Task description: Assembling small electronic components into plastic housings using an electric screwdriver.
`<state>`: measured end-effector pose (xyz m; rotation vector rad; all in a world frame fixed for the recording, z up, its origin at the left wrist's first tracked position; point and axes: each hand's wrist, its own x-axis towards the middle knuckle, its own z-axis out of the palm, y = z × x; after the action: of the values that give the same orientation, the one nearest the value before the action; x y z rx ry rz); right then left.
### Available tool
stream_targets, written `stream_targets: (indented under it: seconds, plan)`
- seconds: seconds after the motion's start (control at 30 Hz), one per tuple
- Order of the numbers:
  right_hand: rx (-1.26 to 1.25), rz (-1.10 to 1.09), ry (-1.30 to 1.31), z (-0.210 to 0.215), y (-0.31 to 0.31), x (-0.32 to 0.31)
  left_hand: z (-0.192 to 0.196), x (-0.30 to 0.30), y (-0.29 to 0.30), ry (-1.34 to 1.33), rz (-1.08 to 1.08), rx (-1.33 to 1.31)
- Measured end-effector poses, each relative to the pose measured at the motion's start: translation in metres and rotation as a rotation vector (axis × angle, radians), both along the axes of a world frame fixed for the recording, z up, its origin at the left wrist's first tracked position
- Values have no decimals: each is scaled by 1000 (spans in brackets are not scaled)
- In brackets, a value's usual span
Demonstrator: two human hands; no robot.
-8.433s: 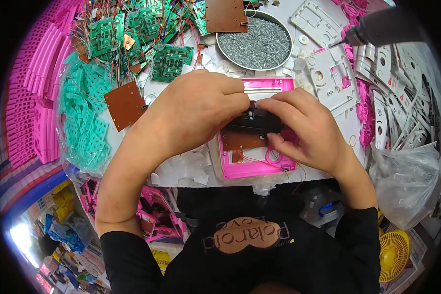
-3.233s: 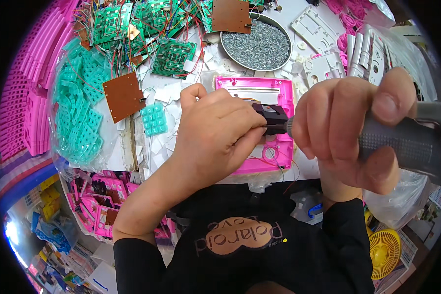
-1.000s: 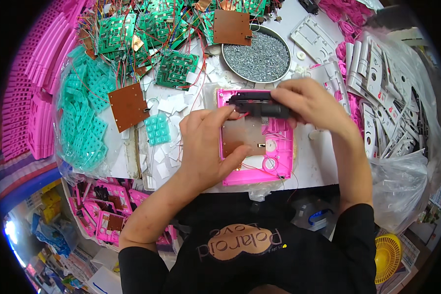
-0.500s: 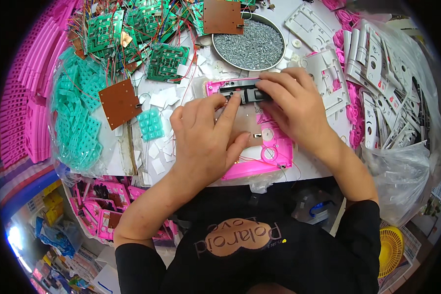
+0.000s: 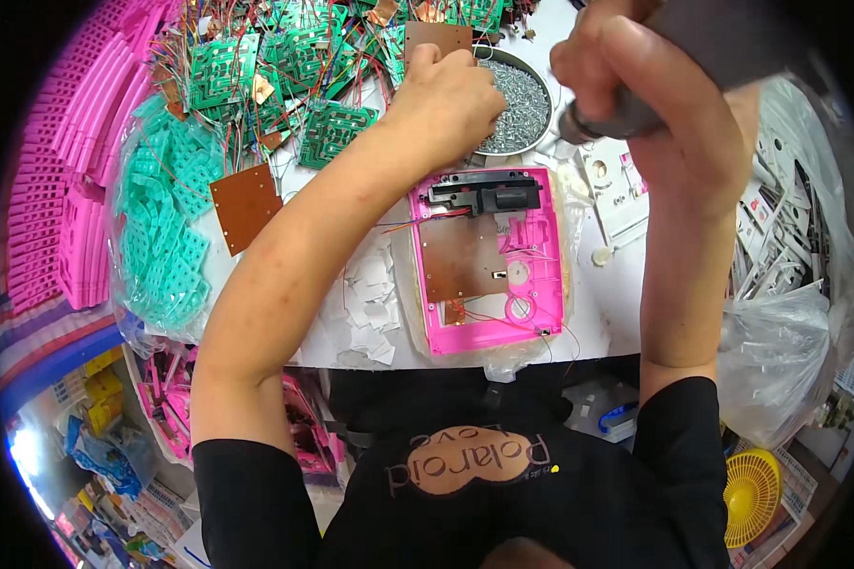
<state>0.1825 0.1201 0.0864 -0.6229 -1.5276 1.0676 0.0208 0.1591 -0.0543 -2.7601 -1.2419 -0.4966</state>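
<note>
My left hand [image 5: 446, 104] reaches over the near left side of a round metal bowl of small silver screws [image 5: 517, 109]. Its fingers are curled with their tips hidden. Raised at the upper right, my right hand [image 5: 678, 114] is wrapped round a dark grey power screwdriver [image 5: 707, 47], blurred and close to the camera. Between my forearms, a pink plastic casing [image 5: 489, 337] lies open side up. In its far end sits a black plastic part [image 5: 503, 197]. A brown circuit board [image 5: 460, 256] covers much of its left half, with thin wires around it.
Green circuit boards [image 5: 337, 133] with tangled wires crowd the far left. Teal keypads [image 5: 161, 218] fill a plastic bag beside stacked pink parts [image 5: 95, 133]. White paper pieces [image 5: 370, 303] lie left of the casing. White panels [image 5: 773, 209] in clear plastic stand at the right.
Both hands have left the black part in the casing. My left hand has moved to the screw bowl; my right has risen up and right and now grips the power screwdriver.
</note>
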Motion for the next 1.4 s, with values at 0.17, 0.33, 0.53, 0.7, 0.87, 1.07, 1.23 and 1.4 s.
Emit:
stream_targets:
  seconds: [0.17,0.33,0.53,0.7,0.87,1.07,1.23,1.4]
  plan:
    - [-168,-4,139,-9,11,9,1,13,1,-75,58,-10]
    - [-147,181,-49,-28,21,51,20,10,-10,-104,-6,-11]
    - [-21,466,309,-34,-26,46,43,5,-85,-527,-78,-149]
    - [57,558,199,-32,-18,43,49,6,-99,-605,-45,-325]
    - [88,561,151,-35,-14,40,50,7,-99,-536,-34,-206]
    - [-8,356,167,-44,-18,31,46,9,-109,-323,152,-98]
    - [-61,274,237,-74,-7,31,36,9,-110,-298,146,-134]
    - [64,96,-48,-83,-9,19,33,8,-109,-305,139,-150]
